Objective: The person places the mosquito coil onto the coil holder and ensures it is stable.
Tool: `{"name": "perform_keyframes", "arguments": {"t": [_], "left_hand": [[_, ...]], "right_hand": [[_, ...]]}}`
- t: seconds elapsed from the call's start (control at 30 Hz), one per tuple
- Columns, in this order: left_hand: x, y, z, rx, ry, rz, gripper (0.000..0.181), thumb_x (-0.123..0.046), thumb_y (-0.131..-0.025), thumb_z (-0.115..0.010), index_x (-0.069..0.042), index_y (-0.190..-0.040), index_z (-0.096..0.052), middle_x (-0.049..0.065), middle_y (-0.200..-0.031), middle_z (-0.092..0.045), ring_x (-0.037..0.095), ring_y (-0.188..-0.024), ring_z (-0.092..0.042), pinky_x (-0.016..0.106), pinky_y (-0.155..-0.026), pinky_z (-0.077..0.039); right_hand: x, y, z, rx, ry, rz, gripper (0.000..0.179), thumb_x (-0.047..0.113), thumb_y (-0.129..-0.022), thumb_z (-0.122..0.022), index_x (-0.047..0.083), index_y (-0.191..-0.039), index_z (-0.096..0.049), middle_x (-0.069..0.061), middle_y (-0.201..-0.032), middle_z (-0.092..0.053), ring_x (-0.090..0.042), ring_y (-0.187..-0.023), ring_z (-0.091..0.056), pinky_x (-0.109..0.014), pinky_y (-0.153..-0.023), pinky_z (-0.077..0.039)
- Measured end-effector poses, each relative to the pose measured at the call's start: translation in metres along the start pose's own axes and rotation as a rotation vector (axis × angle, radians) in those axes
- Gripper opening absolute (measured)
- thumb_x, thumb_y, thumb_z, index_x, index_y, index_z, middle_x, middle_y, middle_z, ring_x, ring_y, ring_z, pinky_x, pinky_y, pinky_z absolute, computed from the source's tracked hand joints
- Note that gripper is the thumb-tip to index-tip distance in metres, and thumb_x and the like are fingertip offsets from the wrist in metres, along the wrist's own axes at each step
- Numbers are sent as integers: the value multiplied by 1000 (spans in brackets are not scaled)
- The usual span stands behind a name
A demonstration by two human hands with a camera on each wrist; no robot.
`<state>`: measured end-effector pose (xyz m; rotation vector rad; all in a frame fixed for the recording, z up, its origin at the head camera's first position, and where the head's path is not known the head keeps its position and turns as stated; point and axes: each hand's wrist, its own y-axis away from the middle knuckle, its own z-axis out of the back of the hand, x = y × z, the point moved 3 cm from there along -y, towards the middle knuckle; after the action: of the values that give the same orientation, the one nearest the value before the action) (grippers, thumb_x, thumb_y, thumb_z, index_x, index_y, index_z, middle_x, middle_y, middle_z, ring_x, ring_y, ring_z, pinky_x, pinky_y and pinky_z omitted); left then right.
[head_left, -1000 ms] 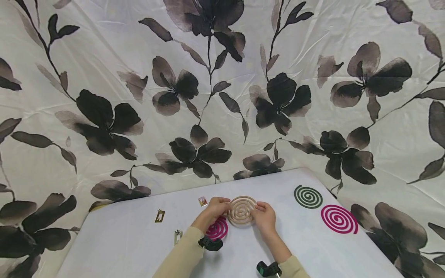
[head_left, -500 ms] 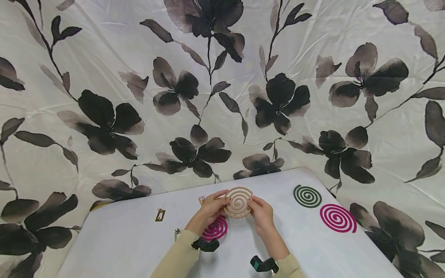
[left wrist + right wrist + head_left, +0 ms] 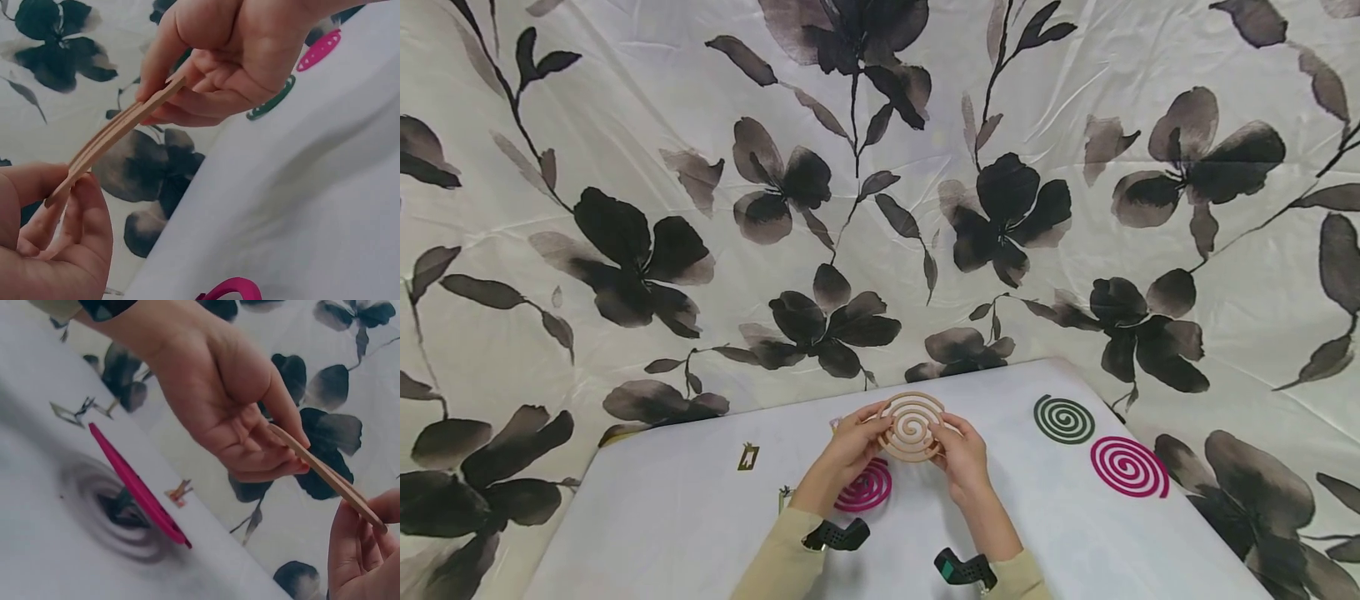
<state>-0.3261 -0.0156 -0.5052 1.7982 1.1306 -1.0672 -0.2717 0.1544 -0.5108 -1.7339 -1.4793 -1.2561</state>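
Note:
A tan mosquito coil (image 3: 912, 429) is held up above the table between both hands. My left hand (image 3: 847, 454) pinches its left edge and my right hand (image 3: 966, 458) pinches the right edge, with thumbs on the near face. Seen edge-on in the left wrist view, the coil (image 3: 119, 132) looks like two layers lying close together. Below my left forearm, a pink coil (image 3: 140, 487) is raised off the table and casts a spiral shadow. What supports it cannot be made out clearly.
On the right of the white table (image 3: 1000, 517) lie a green coil (image 3: 1064, 419) and another pink coil (image 3: 1129, 467). A small gold metal frame (image 3: 742, 458) lies at left; a similar piece (image 3: 781, 500) is partly behind my sleeve. A small colourful piece (image 3: 178, 497) lies farther back.
Both hands have lifted the tan coil a little farther up and away. My fingers have shifted inward on its edges, thumbs now over its face. The other coils stay put.

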Motion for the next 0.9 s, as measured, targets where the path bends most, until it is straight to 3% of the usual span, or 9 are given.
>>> {"name": "perform_keyframes", "arguments": {"t": [0.4, 0.9], "left_hand": [[-1, 31, 12, 53, 5, -15, 52, -9, -99, -54, -6, -147, -35, 18, -116, -62, 22, -89, -68, 36, -75, -58], [6, 54, 29, 3, 0, -65, 55, -11, -96, -60, -4, -146, -37, 17, -115, -63, 20, -88, -69, 34, -73, -58]], "right_hand": [[-2, 11, -17, 23, 22, -8, 34, 7, -89, -67, -3, -120, -55, -7, -84, -68, -10, -64, -60, -22, -55, -52], [-12, 25, -26, 125, 74, 6, 34, 9, -89, -67, -4, -118, -55, -7, -88, -67, -11, -70, -62, -24, -59, -53]]}}
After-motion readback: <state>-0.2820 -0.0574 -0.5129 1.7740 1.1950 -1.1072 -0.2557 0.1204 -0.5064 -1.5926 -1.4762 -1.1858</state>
